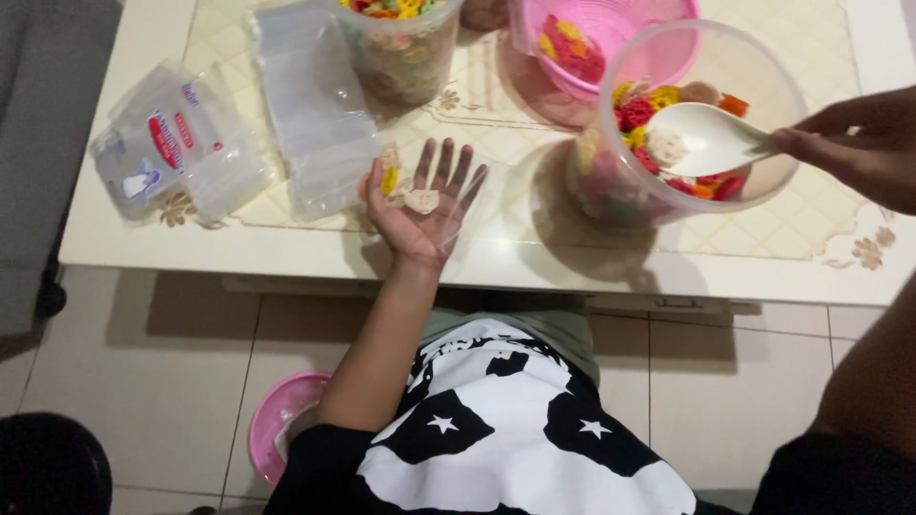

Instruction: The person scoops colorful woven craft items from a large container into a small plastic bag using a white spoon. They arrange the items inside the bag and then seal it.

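Left hand (426,205) lies palm up, fingers spread, forearm extended over the table (143,238) edge. Right hand (859,148) pinches closed, above the table's right side.

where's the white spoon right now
In the head view the white spoon is at the right, held by the right hand, its bowl inside the clear tub above the coloured crackers.

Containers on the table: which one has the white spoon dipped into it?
The large clear tub at the right, tilted toward the camera, with colourful pieces inside. The right hand holds the white spoon in it; the pink bowl and the far clear tub have none.
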